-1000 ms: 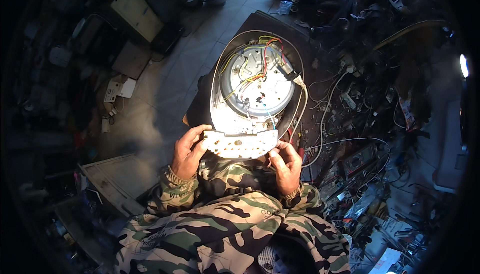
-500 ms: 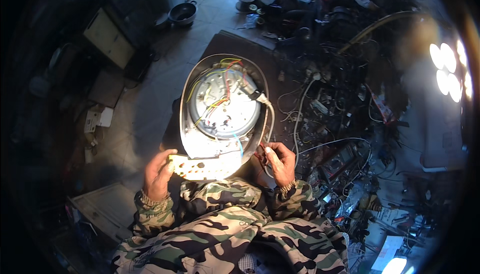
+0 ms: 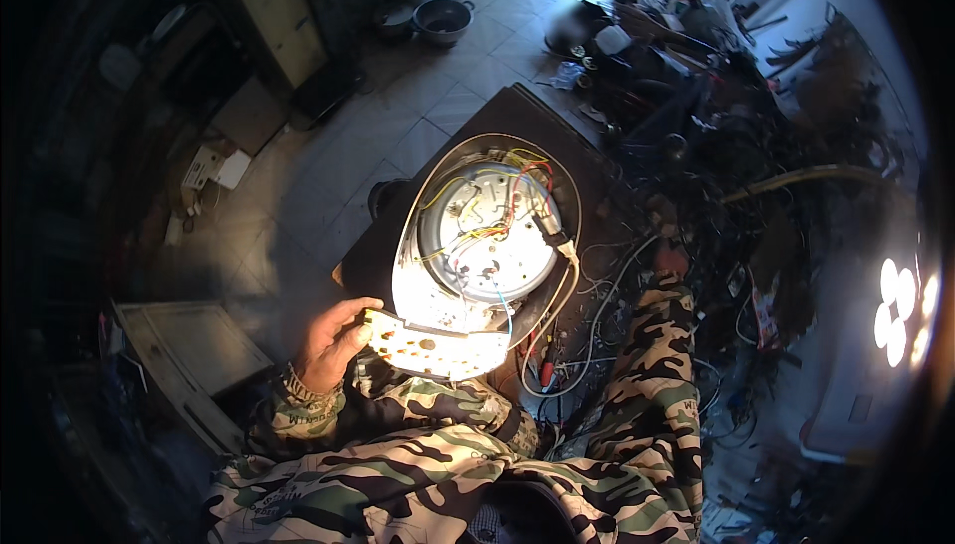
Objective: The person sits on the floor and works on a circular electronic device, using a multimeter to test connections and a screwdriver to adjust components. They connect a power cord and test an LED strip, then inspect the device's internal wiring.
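An opened electric cooker rests bottom-up in front of me, its round metal pan and coloured wires exposed. My left hand pinches the left end of a perforated, brightly lit circuit board at the cooker's near edge. A blue wire runs from the board into the shell. My right arm is stretched out to the far right, and my right hand is over the cluttered surface there; its fingers are blurred and partly dark. A slim tool with a red end lies right of the board.
The cooker stands on a dark tabletop. A pale cable loops beside it. Tangled parts and scrap fill the right side. A two-handled pot stands on the tiled floor, and a wooden panel lies at left.
My right hand has left the red lead beside the board and reached far to the right. My left hand keeps hold of the board. The view has shifted, moving the cooker rightward in the picture.
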{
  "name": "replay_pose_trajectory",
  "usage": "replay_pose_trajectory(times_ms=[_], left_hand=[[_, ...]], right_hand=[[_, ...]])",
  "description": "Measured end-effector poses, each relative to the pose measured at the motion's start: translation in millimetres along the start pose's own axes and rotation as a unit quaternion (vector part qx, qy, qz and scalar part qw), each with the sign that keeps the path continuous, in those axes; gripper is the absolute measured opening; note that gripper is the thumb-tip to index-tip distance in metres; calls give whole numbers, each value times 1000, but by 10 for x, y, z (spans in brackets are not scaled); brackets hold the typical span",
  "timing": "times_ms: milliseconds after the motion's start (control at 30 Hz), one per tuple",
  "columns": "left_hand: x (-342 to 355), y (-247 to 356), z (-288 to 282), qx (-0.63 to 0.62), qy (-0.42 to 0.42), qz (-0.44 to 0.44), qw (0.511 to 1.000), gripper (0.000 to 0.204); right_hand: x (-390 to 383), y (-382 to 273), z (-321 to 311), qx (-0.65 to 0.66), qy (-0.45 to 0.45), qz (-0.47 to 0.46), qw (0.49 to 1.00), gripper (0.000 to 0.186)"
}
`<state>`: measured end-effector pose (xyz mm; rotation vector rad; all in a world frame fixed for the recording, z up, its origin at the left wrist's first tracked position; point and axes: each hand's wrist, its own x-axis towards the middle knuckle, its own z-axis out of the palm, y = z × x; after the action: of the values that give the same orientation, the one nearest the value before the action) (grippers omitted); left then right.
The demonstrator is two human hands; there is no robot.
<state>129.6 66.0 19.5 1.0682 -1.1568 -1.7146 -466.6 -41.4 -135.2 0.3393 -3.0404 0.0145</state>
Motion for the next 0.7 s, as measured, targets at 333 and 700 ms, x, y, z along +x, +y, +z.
replay_pose_trajectory(times_ms=[333,700], left_hand=[[-82,-59,65,19,35,-14,999,37],[6,152,15,81,-43,-46,995,34]], right_hand=[[356,-185,144,-18,-58,-25,998,37],[228,1529,329,178,2,-122,976,33]])
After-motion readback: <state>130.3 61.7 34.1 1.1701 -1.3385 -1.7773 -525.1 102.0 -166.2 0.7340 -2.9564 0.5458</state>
